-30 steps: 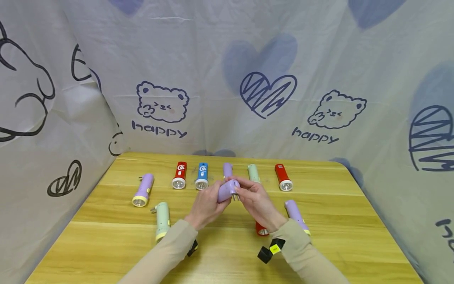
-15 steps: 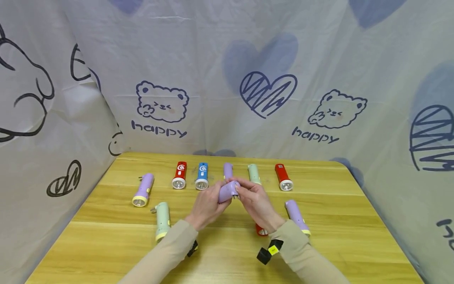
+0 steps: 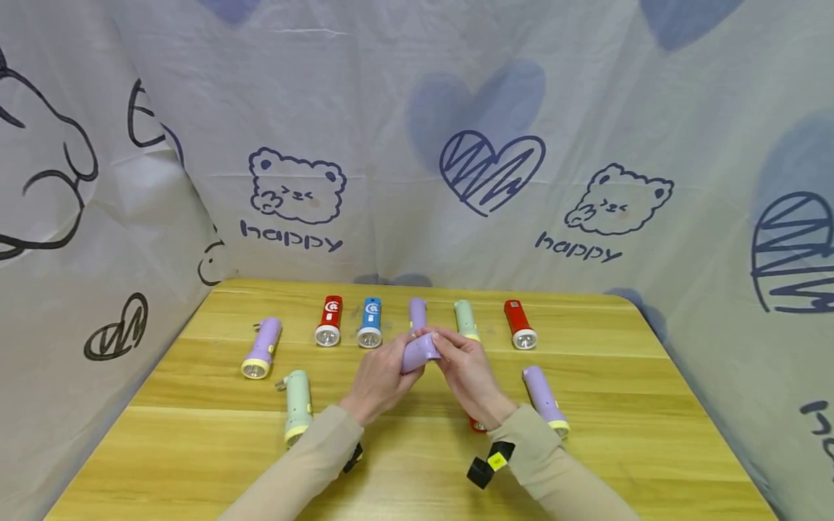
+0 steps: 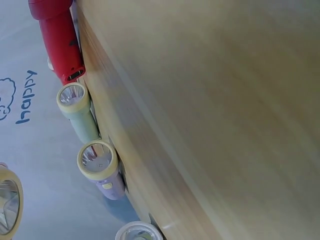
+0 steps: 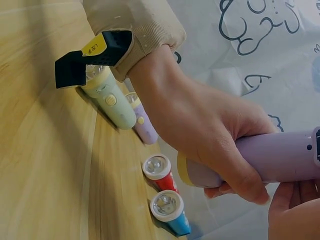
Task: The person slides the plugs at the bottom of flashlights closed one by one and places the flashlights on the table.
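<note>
A purple flashlight (image 3: 419, 352) is held above the middle of the table, its tail end toward my right hand. My left hand (image 3: 381, 373) wraps round the body near the yellow-rimmed head, as the right wrist view shows with the left hand (image 5: 205, 117) and the flashlight (image 5: 280, 155). With thumb and fingers, my right hand (image 3: 472, 369) pinches the tail end; its fingers hide part of that end. No plug prongs show on the held flashlight now. In the left wrist view only its yellow-rimmed lens (image 4: 8, 205) appears.
Several flashlights lie on the wooden table (image 3: 619, 463): purple (image 3: 263, 347), green (image 3: 299, 405), red (image 3: 329, 320) and blue (image 3: 371, 322) toward the left. Another red one (image 3: 520, 324) is at the back right. A patterned cloth (image 3: 391, 145) hangs behind.
The metal prongs on the held flashlight's tail, clearly visible a second ago, shortened from view and are now out of sight. My right hand has shifted slightly; the left stays put.
</note>
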Available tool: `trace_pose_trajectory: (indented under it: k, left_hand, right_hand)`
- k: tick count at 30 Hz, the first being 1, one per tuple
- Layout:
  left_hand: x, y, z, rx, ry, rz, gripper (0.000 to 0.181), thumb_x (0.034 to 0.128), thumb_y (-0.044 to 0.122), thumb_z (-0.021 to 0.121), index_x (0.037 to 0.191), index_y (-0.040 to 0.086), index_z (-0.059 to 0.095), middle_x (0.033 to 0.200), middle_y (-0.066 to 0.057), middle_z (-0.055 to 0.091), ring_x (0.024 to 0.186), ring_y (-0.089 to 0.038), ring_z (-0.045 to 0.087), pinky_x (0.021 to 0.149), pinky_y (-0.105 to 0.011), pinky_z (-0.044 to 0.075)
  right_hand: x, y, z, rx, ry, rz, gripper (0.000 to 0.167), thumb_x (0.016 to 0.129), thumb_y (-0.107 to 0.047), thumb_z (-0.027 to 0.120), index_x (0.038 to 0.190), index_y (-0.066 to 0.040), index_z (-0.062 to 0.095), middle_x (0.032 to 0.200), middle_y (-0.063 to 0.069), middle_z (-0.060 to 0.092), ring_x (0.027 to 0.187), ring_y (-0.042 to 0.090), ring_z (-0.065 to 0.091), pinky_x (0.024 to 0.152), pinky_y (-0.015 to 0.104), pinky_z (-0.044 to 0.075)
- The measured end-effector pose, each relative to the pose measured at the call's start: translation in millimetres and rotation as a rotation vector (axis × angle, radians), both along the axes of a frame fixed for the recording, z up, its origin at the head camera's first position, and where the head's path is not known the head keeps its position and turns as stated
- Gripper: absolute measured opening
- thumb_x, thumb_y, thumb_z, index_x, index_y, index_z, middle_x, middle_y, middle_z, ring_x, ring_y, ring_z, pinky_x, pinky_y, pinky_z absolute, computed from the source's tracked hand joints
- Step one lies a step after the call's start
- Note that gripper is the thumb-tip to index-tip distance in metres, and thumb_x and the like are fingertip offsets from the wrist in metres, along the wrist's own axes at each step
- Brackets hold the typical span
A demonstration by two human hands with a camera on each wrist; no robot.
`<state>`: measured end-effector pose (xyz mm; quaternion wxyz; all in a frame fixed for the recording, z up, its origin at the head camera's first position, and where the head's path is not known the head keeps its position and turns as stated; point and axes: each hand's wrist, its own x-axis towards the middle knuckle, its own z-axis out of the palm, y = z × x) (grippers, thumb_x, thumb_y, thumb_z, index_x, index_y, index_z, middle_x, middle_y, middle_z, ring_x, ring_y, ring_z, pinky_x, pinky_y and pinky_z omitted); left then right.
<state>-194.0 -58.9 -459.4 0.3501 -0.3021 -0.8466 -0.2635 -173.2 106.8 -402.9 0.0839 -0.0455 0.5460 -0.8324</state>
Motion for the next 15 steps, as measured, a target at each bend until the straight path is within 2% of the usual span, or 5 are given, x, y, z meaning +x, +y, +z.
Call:
trace_pose_trajectory:
  k: [7, 15]
  left_hand:
    - [-1.4, 1.4, 2.8, -0.02, -0.021, -0.007, 0.034, 0.0816, 0.016, 0.079, 0.108, 0.003, 0.061, 0.088, -0.011, 0.074, 0.07, -0.019, 0.067, 0.059, -0.032, 0.057]
    - [-0.1, -0.3, 3.4, -0.041, -0.034, 0.0, 0.033, 0.0814, 0.016, 0.079, 0.106, 0.003, 0.061, 0.087, -0.009, 0.073, 0.069, -0.018, 0.067, 0.06, -0.031, 0.057]
  right_hand:
    - [1.1, 2.6, 1.1, -0.026, -0.021, -0.024, 0.033, 0.106, -0.013, 0.047, 0.125, 0.007, 0.066, 0.105, -0.004, 0.075, 0.11, 0.01, 0.066, 0.1, 0.021, 0.052]
    - [4.4, 5.6, 1.1, -0.079, -0.063, 0.035, 0.041, 0.104, -0.011, 0.051, 0.137, 0.013, 0.052, 0.112, -0.002, 0.073, 0.117, 0.011, 0.063, 0.105, 0.023, 0.049]
